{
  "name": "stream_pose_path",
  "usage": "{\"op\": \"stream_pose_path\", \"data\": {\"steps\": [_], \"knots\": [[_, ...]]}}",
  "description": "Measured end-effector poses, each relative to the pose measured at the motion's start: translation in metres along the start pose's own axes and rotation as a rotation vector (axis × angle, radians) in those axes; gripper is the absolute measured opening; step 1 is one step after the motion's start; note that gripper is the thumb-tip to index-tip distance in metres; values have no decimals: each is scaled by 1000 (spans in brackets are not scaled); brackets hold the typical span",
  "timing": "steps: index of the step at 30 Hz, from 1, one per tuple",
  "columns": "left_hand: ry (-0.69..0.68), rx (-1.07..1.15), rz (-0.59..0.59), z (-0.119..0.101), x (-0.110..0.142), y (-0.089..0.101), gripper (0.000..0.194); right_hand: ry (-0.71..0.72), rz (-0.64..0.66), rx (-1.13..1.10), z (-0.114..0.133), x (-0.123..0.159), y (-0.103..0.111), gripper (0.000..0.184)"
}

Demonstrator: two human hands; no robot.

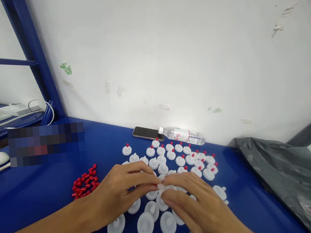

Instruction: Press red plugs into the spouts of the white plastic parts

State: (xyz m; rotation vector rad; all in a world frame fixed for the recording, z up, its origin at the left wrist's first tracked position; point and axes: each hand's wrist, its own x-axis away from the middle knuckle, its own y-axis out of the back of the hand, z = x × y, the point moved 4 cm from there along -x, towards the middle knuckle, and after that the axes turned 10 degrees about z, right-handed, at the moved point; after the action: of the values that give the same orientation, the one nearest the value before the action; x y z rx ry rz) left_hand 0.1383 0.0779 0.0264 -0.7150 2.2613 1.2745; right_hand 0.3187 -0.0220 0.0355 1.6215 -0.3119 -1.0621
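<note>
My left hand (124, 187) and my right hand (199, 198) meet over a spread of white plastic nozzle caps. Their fingertips close on one white nozzle cap (160, 186), mostly covered by the fingers. A reddish spot shows at my left fingertips; whether it is a red tip cover or a nail I cannot tell. Around the hands lie plain round nozzle caps, such as the nozzle cap (145, 225) near the front edge. Behind them stand several white nozzle caps (180, 161) with red tips. Left of my left hand is a pile of small red tip covers (86, 182).
By the wall lie a dark phone (147, 133) and a clear water bottle (184, 135) on its side. A grey plastic bag (281, 170) covers the right of the blue table (42, 200). A blue metal frame (42, 65) rises at left, beside a shelf with white cables.
</note>
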Motion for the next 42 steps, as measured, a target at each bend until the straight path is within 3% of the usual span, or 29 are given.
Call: {"op": "stream_pose_path", "data": {"steps": [10, 15, 18, 22, 26, 29, 31, 34, 38, 42], "knots": [[-10, -156, 57, -7, 1, -3, 16, 83, -49, 111, 3, -3, 5, 19], [11, -57, 49, -7, 2, -2, 18, 90, -102, 158, 4, -1, 9, 17], [130, 144, 85, -6, 0, -1, 24, 95, -123, 149, 4, 0, 13, 23], [426, 377, 132, -5, -4, 2, 14, 111, -206, 148, 9, 0, 12, 31], [587, 507, 180, -10, 0, 2, 59, 115, -376, 51, 18, 0, 3, 25], [636, 570, 229, -13, 7, -1, 66, 22, -429, -56, 23, -1, -4, 21], [604, 610, 301, -15, 6, -3, 60, -22, -434, -92, 25, -3, -3, 24], [525, 648, 389, -17, -1, -5, 48, 37, -361, -66, 27, -8, 4, 19], [534, 685, 406, -14, -9, -7, 33, 137, -178, 39, 24, -7, 7, 16], [572, 777, 399, -12, -7, -9, 30, 162, -122, 117, 24, -1, -1, 21]]}}
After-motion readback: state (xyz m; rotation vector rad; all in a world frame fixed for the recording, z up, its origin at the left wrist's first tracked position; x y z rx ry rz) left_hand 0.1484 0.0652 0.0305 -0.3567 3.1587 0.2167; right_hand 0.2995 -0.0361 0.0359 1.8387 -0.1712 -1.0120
